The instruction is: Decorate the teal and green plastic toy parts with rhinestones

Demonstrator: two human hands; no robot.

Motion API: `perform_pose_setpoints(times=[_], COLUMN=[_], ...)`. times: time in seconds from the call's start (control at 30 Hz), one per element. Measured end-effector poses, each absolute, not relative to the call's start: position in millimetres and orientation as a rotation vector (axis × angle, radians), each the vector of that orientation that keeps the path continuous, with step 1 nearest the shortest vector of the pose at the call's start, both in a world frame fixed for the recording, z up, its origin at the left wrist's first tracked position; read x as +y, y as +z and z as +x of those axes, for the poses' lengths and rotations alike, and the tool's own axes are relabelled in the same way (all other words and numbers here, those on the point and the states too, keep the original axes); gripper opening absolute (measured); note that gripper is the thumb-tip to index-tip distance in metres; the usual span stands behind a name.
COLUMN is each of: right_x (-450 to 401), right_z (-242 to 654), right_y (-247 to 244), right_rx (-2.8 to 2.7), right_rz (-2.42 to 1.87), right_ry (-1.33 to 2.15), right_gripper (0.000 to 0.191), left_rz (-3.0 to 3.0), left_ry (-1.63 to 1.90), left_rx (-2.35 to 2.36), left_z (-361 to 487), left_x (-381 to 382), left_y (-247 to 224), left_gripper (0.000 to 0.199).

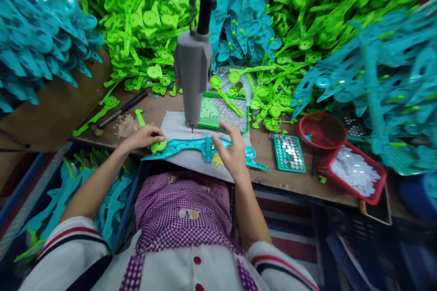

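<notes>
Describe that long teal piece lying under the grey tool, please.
The teal piece looks like moulded plastic, long and curved like a bow with pointed ends. It lies flat on a white sheet at the table's front edge. The left hand presses a green part at its left end; the right hand rests over its middle.

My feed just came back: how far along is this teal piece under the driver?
Done: a green disc already sits on the teal piece at its left end, under the left hand. In hand: the right hand steadies the piece beneath the grey driver, whose tip hangs just above it. Left: heaps of loose green parts and teal parts lie around the bench.
</notes>
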State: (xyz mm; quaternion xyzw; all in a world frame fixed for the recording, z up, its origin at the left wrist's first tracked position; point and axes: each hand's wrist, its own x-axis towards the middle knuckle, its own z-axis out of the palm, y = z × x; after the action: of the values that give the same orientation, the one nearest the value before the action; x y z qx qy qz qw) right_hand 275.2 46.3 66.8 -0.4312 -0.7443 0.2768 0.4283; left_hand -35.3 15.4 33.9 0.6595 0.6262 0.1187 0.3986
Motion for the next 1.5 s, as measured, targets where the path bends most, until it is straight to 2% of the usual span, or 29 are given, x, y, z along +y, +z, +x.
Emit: perform_pose_setpoints(times=[0.07, 0.23, 0.37, 0.6, 0.77, 0.97, 1.23, 1.5], right_x=[36.1, 36.6, 53.6, 70.9, 54.1, 29.0, 47.7, 68.0], right_z=[293.0, 302.2, 313.1, 319.8, 329.1, 335.8, 275.7, 277.2], right_y=[49.9, 29.5, 28.5, 24.4, 22.0, 19.7, 36.9, 32.9], right_rx=[-1.846, -1.928, -1.984, -2.408, -2.174, -1.987, -2.599, -2.870], right_rz=[-1.192, -1.218, -1.337, -1.271, -1.397, -1.594, -1.307, -1.194], right_ry=[0.638, 0.530, 0.347, 0.295, 0.271, 0.262, 0.208, 0.198], right_gripper=[0.029, 0.028, 0.032, 0.030, 0.028, 0.035, 0.021, 0.024], left_rz=[1.669, 1.878, 2.012, 2.002, 1.984, 1.975, 1.949, 1.939], left_ry=[0.298, 0.233, 0.093, 0.137, 0.129, 0.154, 0.137, 0.159], left_rx=[1.533, 1.764, 1.867, 1.932, 1.895, 1.886, 1.895, 1.871], left_z=[-37.9, -16.1, 6.3, -18.2, -25.3, -24.7, -23.6, -23.9], left_x=[13.9, -6.4, -33.5, -42.5, -44.4, -42.4, -39.8, -38.2], left_y=[34.1, 41.0, 37.4, 27.4, 32.1, 27.9, 28.0, 29.8], left_gripper=[0.050, 0.051, 0.068, 0.058, 0.059, 0.059, 0.058, 0.056])
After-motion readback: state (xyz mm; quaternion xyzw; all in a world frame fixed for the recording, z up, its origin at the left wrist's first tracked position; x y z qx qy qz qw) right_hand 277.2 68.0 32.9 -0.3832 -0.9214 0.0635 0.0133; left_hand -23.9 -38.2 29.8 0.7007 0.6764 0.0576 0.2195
